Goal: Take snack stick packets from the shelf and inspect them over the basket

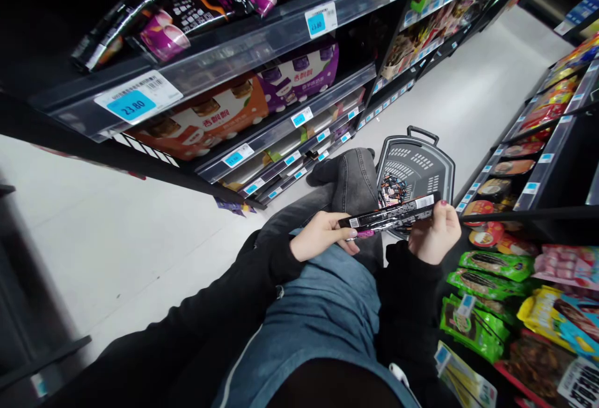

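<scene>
A black snack-type packet [393, 213] with white print, a barcode patch and a bit of pink-purple is held edge-on in front of my lap. My left hand [322, 236] grips its left end between thumb and fingers. At the other end, my right hand [435, 233] pinches the corner, with the thumb on top. Just beyond the packet, a grey shopping basket [421, 165] stands on the floor, with some black, patterned goods [394, 189] inside on its left. Similar black and purple packets [196, 5] lie on the upper left shelf.
A shelf unit [262, 43] with price tags runs along the left, carrying orange boxes [215, 111] and purple boxes [299, 71]. On the right, another rack holds green packets [496, 264] and other bagged snacks. Between them stretches a pale floor [468, 77]. My bent knee [358, 177] is beside the basket.
</scene>
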`<move>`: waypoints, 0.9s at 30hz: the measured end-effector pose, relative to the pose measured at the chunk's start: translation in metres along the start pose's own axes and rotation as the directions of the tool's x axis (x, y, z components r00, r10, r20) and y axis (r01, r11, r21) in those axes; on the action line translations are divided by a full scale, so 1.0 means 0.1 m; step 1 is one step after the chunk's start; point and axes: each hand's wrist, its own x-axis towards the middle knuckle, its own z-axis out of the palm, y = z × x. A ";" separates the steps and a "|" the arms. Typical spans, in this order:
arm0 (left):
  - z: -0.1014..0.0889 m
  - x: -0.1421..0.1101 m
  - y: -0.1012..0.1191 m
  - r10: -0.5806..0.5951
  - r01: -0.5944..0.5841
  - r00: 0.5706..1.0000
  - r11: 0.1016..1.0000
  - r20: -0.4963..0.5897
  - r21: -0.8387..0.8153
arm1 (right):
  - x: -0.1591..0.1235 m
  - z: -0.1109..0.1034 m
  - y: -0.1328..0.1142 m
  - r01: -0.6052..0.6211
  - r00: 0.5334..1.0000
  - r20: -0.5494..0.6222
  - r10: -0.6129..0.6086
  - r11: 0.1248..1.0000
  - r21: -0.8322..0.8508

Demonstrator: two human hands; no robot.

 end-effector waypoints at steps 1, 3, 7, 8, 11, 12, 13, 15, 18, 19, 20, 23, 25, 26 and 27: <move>0.00 0.00 0.00 0.006 -0.006 1.000 1.000 -0.003 -0.004 | 0.00 -0.01 0.00 -0.008 1.000 0.009 0.008 1.000 -0.007; -0.01 0.01 -0.01 0.012 -0.012 1.000 1.000 -0.011 -0.010 | -0.01 -0.03 0.00 -0.023 0.999 0.025 0.023 1.000 -0.021; -0.04 0.03 -0.03 -0.001 0.001 1.000 1.000 -0.009 0.021 | -0.02 -0.06 -0.01 -0.049 0.995 0.082 0.053 0.997 -0.055; -0.06 0.03 -0.04 -0.001 0.001 1.000 0.999 -0.008 0.037 | -0.02 -0.06 -0.01 -0.057 0.993 0.097 0.062 0.997 -0.060; -0.12 0.05 -0.04 0.054 -0.049 0.997 0.995 -0.055 0.089 | -0.01 -0.10 -0.03 -0.057 0.988 0.140 0.066 0.996 -0.065; -0.15 0.05 -0.04 0.090 -0.084 0.993 0.993 -0.082 0.082 | 0.00 -0.13 -0.04 -0.043 0.985 0.164 0.053 0.997 -0.065; -0.19 0.05 -0.02 0.130 -0.126 0.986 0.991 -0.104 0.048 | 0.01 -0.16 -0.06 -0.027 0.979 0.198 0.039 0.998 -0.061; -0.25 0.05 0.00 0.201 -0.213 0.972 0.972 -0.124 -0.095 | 0.02 -0.23 -0.10 0.009 0.954 0.299 0.001 0.999 -0.032; -0.32 0.06 0.04 0.224 -0.259 0.962 0.931 -0.156 -0.257 | 0.02 -0.36 -0.21 0.047 0.886 0.461 -0.045 0.999 0.006; -0.33 0.06 0.04 0.215 -0.256 0.960 0.933 -0.179 -0.253 | 0.02 -0.40 -0.26 0.067 0.858 0.510 -0.057 0.998 -0.001; -0.34 0.07 0.04 0.204 -0.249 0.958 0.940 -0.203 -0.232 | 0.01 -0.44 -0.30 0.091 0.833 0.549 -0.066 0.996 -0.017; -0.34 0.09 0.02 0.211 -0.252 0.946 0.955 -0.246 -0.153 | 0.00 -0.51 -0.45 0.170 0.763 0.645 -0.049 0.977 -0.127; -0.34 0.09 0.01 0.241 -0.278 0.934 0.954 -0.264 -0.114 | -0.01 -0.54 -0.53 0.229 0.734 0.679 0.002 0.941 -0.250; -0.35 0.10 0.01 0.254 -0.290 0.928 0.952 -0.271 -0.101 | -0.03 -0.55 -0.55 0.259 0.732 0.681 0.026 0.914 -0.314; -0.35 0.10 0.01 0.263 -0.299 0.924 0.950 -0.276 -0.093 | -0.04 -0.56 -0.57 0.283 0.738 0.674 0.044 0.886 -0.368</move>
